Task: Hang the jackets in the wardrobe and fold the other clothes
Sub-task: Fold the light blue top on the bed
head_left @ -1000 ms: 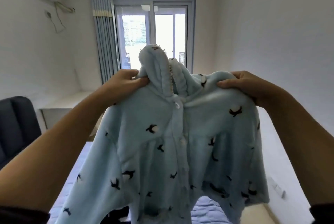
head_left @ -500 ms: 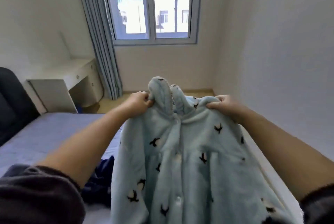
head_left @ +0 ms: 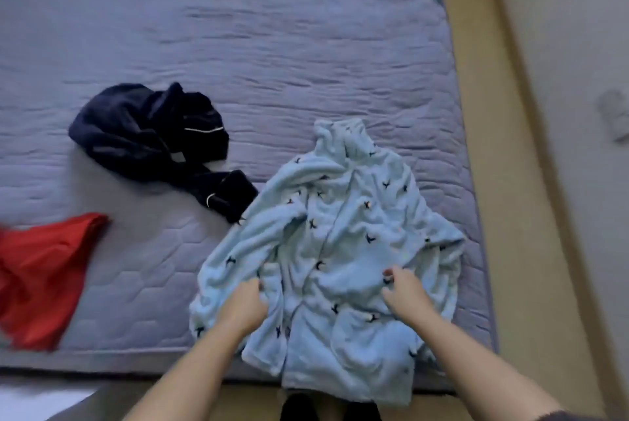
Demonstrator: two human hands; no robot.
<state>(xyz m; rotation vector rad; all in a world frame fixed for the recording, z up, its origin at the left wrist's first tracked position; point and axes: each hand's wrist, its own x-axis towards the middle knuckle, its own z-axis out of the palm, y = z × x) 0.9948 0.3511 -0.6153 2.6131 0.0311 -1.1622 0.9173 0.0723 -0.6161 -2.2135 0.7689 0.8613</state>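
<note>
A grey quilted bed [head_left: 272,46] fills the view, its flat mattress serving as the folding surface. The pale blue fleece top [head_left: 350,233] lies front up at the near right corner, hem over the edge, probably spread for folding. Crumpled to its left wait 2 more pieces, a red garment [head_left: 41,274] and a navy garment [head_left: 149,135]. The left hand [head_left: 243,305] and right hand [head_left: 403,294], fingers curled, pinch the fleece, seemingly to tug it flat.

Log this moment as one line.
phase: fold prep; blue fleece top: laid on mattress; left hand: grips top; right hand: grips top; unfolded: navy garment, red garment
</note>
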